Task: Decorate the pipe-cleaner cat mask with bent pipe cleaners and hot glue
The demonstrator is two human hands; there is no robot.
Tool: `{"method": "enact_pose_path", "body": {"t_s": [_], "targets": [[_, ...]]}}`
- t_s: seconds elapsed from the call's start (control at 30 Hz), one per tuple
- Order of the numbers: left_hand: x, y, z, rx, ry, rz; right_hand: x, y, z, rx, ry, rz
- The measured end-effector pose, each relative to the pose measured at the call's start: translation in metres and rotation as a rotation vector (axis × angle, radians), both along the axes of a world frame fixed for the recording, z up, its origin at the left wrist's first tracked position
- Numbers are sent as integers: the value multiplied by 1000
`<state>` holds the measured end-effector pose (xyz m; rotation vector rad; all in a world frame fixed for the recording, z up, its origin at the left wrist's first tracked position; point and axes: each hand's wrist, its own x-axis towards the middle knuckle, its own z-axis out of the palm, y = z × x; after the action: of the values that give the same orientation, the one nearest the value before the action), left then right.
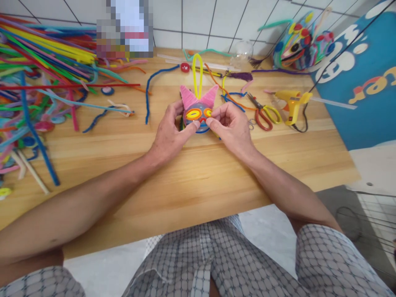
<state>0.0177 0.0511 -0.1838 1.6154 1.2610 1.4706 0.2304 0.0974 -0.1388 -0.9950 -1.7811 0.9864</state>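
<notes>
Between my two hands is a small pipe-cleaner cat head (198,109), blue-grey with pink pointed ears, orange and yellow ring eyes and a red bit at the nose. A yellow pipe-cleaner loop (197,74) rises from its top. My left hand (173,128) grips its left side, the thumb on the front below an eye. My right hand (232,126) holds the right side, with thumb and forefinger pinched near the nose and right eye. Fingers hide the head's edges and back.
Loose pipe cleaners (46,49) heap at the left. To the right lie scissors (264,117) and a yellow glue gun (292,105) with its cord. Behind are a utility knife (213,73), a red button-like piece (185,67) and a colourful pipe-cleaner figure (297,47) by the tiled wall.
</notes>
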Motion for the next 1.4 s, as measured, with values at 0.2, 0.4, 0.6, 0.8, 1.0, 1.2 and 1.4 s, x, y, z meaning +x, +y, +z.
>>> {"method": "enact_pose_path", "body": {"t_s": [0.2, 0.4, 0.6, 0.8, 1.0, 1.2, 1.4], "targets": [[0, 0, 1, -21, 25, 6, -2, 0, 0, -18, 3, 6], [-1, -2, 3, -14, 6, -13, -2, 1, -1, -55, 12, 7], [-1, -1, 1, -27, -30, -25, -3, 1, -1, -66, -9, -12], [-2, -2, 3, -52, -80, -64, -4, 1, -3, -47, -13, -24], [-1, 0, 2, -32, -18, -33, -5, 0, -3, -37, -16, -25], [-1, 0, 2, -33, -24, -28, -5, -1, -3, -47, -18, -14], [0, -1, 4, -45, -31, -28, -6, -3, -2, -21, 6, -30]]}}
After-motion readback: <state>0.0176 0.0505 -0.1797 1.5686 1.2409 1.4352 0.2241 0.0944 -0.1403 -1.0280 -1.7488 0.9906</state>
